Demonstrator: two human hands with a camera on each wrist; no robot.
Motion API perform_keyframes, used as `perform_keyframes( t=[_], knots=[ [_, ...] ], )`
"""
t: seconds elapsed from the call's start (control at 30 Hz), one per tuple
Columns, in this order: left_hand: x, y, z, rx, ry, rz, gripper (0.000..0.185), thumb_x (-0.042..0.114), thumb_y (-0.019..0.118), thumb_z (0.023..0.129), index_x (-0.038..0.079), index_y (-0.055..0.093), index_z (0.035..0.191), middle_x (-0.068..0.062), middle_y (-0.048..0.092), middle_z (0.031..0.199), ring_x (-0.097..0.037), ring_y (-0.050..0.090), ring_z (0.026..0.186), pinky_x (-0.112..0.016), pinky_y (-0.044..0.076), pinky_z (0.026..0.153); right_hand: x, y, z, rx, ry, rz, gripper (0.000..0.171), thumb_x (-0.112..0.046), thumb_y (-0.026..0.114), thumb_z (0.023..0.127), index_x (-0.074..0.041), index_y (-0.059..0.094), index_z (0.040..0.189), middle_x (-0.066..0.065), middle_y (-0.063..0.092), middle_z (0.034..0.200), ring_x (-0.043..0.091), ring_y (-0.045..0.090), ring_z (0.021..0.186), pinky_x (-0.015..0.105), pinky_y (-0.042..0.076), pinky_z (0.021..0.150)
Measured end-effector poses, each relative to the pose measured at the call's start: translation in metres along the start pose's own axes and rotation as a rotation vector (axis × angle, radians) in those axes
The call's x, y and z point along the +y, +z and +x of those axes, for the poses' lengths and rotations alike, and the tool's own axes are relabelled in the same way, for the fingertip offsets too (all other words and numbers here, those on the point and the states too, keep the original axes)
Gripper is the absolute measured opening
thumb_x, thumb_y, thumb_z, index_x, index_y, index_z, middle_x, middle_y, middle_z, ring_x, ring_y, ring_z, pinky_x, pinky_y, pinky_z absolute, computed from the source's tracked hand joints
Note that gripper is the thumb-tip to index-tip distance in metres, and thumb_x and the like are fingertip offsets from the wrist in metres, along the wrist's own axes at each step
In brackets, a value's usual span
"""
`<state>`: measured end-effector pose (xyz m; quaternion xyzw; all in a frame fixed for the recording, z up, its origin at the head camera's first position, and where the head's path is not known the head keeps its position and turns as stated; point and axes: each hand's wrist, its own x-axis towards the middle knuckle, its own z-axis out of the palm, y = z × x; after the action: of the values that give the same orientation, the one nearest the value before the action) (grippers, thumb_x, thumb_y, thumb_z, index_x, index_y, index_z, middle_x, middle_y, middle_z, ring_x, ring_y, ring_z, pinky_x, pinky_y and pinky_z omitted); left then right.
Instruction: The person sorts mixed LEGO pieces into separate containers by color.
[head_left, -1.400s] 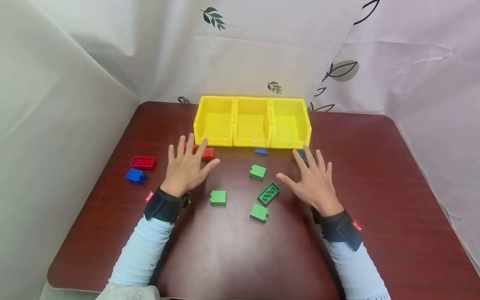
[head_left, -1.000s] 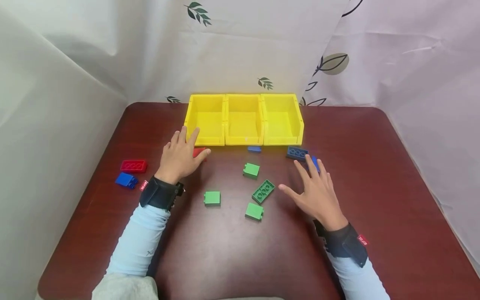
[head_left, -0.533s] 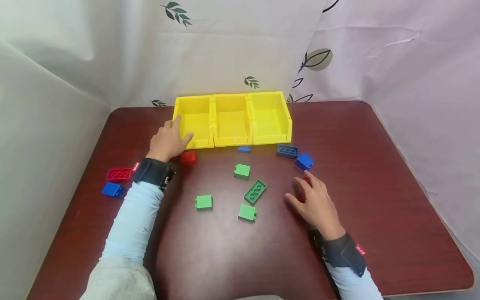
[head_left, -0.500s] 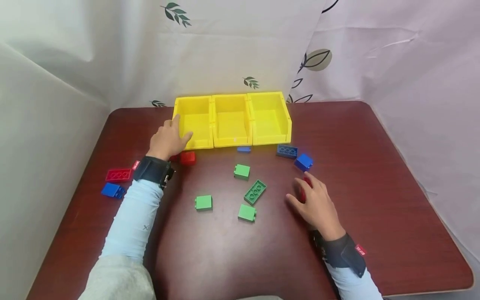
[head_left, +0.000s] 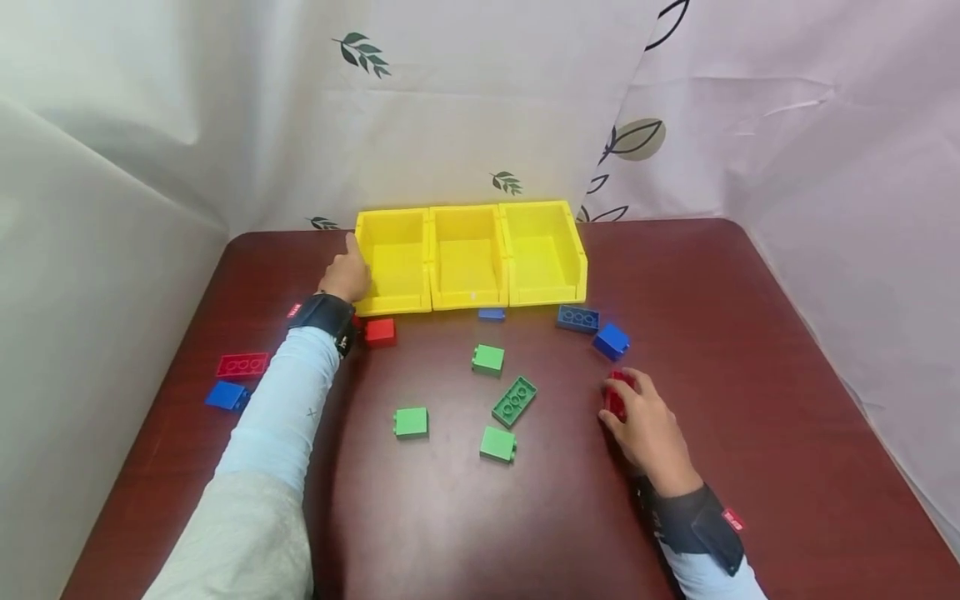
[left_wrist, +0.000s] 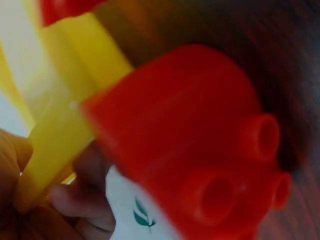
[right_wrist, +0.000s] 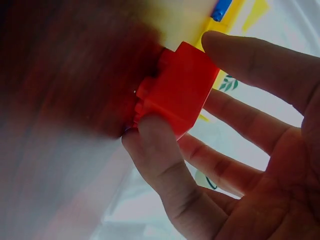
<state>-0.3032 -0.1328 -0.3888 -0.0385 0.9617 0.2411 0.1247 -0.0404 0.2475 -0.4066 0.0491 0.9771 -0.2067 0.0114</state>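
My left hand [head_left: 348, 273] is at the left wall of the leftmost yellow bin [head_left: 393, 304]. In the left wrist view, the bin's yellow edge [left_wrist: 55, 155] runs between its thumb and curled fingers. A red toy brick [left_wrist: 175, 115] with round studs looms close to that camera, below the hand. Another red brick [head_left: 380, 332] lies beside it, in front of the bin. On the right side of the table, my right hand [head_left: 654, 433] pinches a red brick [right_wrist: 180, 90] between thumb and index finger, the other fingers extended behind it.
Two more yellow bins [head_left: 471, 298] adjoin the left one at the back. Several green bricks [head_left: 514, 402] lie mid-table. Blue bricks [head_left: 612, 342] sit front of the right bin, and a red brick [head_left: 242, 365] with a blue one [head_left: 227, 395] lies far left.
My left hand has gone from spread above the red bricks to the left bin's wall, fingers curling there. My right hand has come down and closed on a red brick. The head view has shifted.
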Motion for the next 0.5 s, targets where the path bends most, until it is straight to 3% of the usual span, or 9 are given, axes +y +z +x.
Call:
perform_keyframes(
  t=[0.13, 0.5],
  knots=[
    [-0.0015, 0.0062, 0.0031, 0.038, 0.013, -0.056, 0.055, 0.013, 0.046, 0.102, 0.01, 0.014, 0.146, -0.021, 0.049, 0.105, -0.038, 0.057, 0.089, -0.054, 0.051, 0.093, 0.0027, 0.0007, -0.0014, 0.0, -0.002, -0.008, 0.05, -0.013, 0.076, 0.084, 0.0, 0.059, 0.129, 0.029, 0.041, 0.138, 0.053, 0.054, 0.114, 0.064, 0.048, 0.087],
    [-0.0025, 0.0073, 0.0003, 0.115, 0.015, -0.019, 0.047, 0.016, 0.042, 0.104, 0.007, 0.02, 0.145, -0.022, 0.051, 0.106, -0.039, 0.057, 0.091, -0.053, 0.051, 0.094, 0.0026, 0.0038, 0.0012, 0.016, -0.026, -0.023, 0.048, -0.013, 0.077, 0.082, -0.003, 0.061, 0.126, 0.029, 0.04, 0.138, 0.056, 0.056, 0.107, 0.067, 0.048, 0.083]
  ],
)
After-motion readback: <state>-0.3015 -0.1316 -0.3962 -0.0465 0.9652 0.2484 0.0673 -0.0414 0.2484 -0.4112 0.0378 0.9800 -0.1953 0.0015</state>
